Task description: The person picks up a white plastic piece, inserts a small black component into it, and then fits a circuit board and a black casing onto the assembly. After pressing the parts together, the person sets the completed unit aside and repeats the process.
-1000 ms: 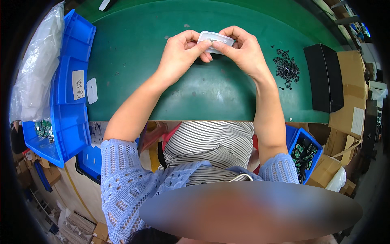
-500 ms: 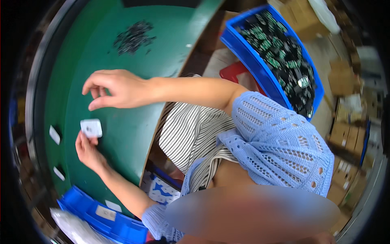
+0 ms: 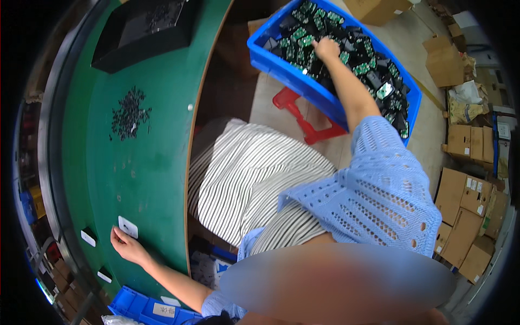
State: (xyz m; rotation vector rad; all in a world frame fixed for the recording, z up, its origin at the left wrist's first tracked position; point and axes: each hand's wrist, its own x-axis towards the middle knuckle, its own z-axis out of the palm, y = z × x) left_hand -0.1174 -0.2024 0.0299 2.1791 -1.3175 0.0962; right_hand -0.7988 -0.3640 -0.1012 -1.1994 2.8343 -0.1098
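Observation:
My left hand is over the green tabletop, closed on the edge of a small white rounded-corner plate with dark marks at its middle. My right arm stretches out to the far right, where my right hand is down among black housings with green circuit boards in a large blue bin. Its fingers are curled onto the pile; what they grip, if anything, is hidden. Left of my left hand stand two small black-and-white pieces, one farther and one nearer.
A heap of small black parts lies on the green tabletop. Beyond it stands a black tray. A blue open box is at the near left. Beside the blue bin is a red stool; cardboard boxes stack at right.
My right hand has swung from above the tabletop over to the blue bin at the right. The view has turned right. My left hand still holds the white plate.

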